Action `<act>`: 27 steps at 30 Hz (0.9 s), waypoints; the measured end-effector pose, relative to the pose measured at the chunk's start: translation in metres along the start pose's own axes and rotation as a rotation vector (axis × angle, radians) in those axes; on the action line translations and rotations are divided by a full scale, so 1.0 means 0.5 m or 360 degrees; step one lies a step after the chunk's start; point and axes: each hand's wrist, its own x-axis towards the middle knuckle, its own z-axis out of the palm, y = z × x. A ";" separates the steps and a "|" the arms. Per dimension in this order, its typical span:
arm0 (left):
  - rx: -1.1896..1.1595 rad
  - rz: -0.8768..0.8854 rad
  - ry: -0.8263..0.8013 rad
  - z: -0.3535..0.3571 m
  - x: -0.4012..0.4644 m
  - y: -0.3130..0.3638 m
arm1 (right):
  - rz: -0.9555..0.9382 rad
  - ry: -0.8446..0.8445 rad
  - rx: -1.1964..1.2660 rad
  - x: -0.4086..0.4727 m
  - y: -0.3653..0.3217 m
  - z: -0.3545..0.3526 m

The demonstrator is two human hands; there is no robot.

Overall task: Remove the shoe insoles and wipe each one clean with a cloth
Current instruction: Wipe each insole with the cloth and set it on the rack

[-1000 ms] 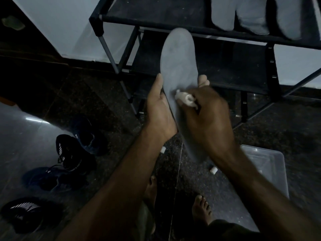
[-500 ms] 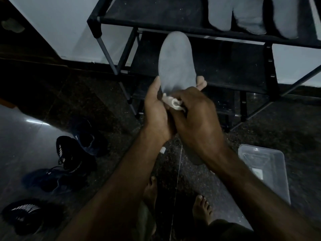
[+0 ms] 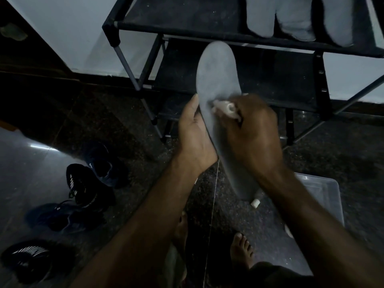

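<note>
1. The grey insole (image 3: 218, 80) is held up in front of the shoe rack (image 3: 187, 23). Its long axis runs from the toe end, up and away near the rack's lower shelf, down toward the person, with the heel end low, just above the clear plastic bin (image 3: 324, 196).
2. The left hand (image 3: 193, 138) grips the insole's left edge near mid-length, thumb along the edge, fingers hidden behind.
3. The right hand (image 3: 251, 134) has a narrow grip, curled round a small white cloth (image 3: 225, 108) pressed on the insole's face at about mid-length.
4. From the cloth, the toe half lies up and away, uncovered; the heel half lies under the right wrist.
5. Judgement: the next stroke probably follows the long axis toward the toe.
6. Three more insoles (image 3: 295, 17) lie on the rack's top shelf.
</note>
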 end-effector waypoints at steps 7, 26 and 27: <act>0.0039 -0.0050 -0.0032 0.002 0.001 -0.001 | 0.0052 -0.0020 0.0010 -0.011 -0.007 0.008; 0.0038 -0.0066 -0.0162 -0.011 0.003 0.013 | 0.0005 -0.0001 0.0051 -0.004 0.022 -0.002; -0.0001 -0.0061 -0.0152 -0.012 0.005 0.011 | -0.0007 -0.0024 0.0042 -0.008 0.014 0.002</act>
